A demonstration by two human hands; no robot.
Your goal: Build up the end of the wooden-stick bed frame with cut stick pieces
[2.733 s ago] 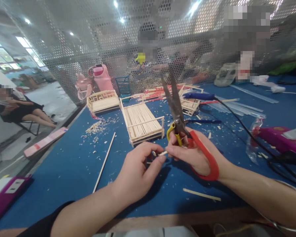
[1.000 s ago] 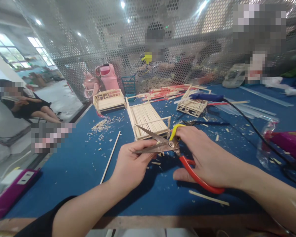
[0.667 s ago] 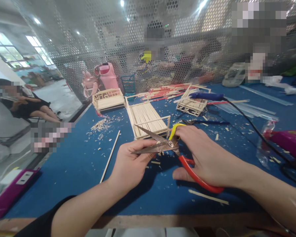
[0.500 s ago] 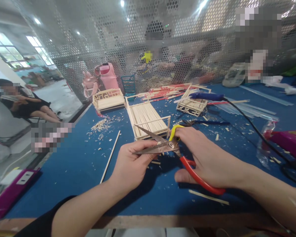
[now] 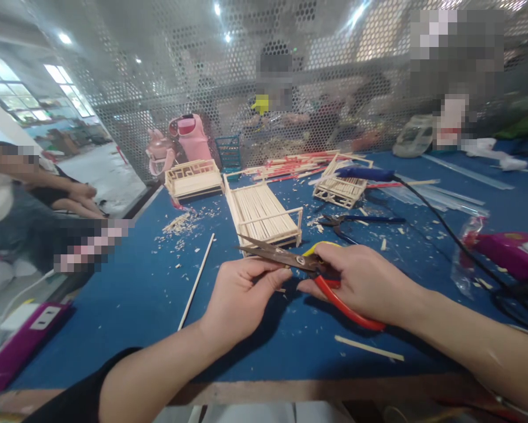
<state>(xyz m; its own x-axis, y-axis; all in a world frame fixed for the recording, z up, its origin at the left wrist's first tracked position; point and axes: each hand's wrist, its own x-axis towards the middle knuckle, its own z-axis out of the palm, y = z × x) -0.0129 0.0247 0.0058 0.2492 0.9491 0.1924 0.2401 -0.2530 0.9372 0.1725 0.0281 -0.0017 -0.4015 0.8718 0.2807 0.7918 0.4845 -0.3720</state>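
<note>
My right hand (image 5: 361, 279) grips the yellow and red handles of a pair of scissors (image 5: 290, 258), whose blades lie nearly closed and point left. My left hand (image 5: 241, 296) is pinched just under the blades, thumb and fingers together; what it holds is hidden by the fingers and too small to name. Both hands hover low over the blue tabletop (image 5: 127, 299), just in front of a flat stick-built frame (image 5: 261, 214).
Wood chips litter the blue surface. A long thin stick (image 5: 196, 281) lies at the left, a short one (image 5: 368, 348) at the right. Two more stick models (image 5: 194, 179) (image 5: 341, 189), pliers (image 5: 356, 221), a blue glue gun (image 5: 363, 173) with black cable, and purple boxes (image 5: 511, 254) surround them. People sit behind the mesh screen.
The scissor blades have gone from open to nearly closed and dropped a little. My right hand has tightened on the handles. A person has moved into view at the left edge.
</note>
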